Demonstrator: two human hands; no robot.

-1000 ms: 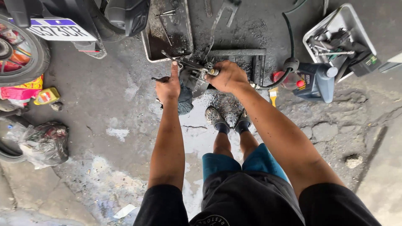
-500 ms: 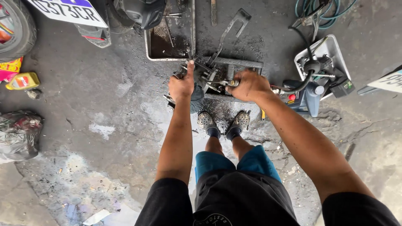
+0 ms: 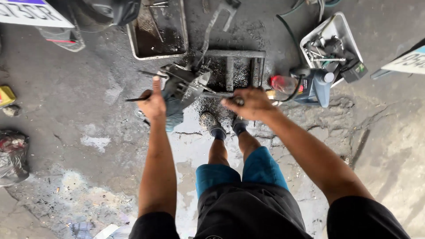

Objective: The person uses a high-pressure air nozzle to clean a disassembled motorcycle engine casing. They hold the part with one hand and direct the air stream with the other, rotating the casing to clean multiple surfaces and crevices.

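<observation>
A greasy grey engine part (image 3: 185, 84) lies on the wet concrete floor in front of my feet. My left hand (image 3: 153, 102) rests against its left side, thumb up, fingers closed around a thin dark rod that sticks out to the left. My right hand (image 3: 249, 103) is closed on a long dark tool handle (image 3: 217, 94) that runs from the hand to the engine part. A blue rag (image 3: 173, 116) lies under the part.
A black metal frame (image 3: 234, 66) lies behind the part, a dirty metal tray (image 3: 159, 31) beyond it. A blue jug (image 3: 316, 85) and a white bin of tools (image 3: 332, 44) sit at the right. A motorbike's rear (image 3: 66, 17) is upper left, black bag (image 3: 11, 155) at left.
My right hand has drawn back toward my feet along the tool handle. My left hand has shifted to the part's left side. The view has tipped a little farther down.
</observation>
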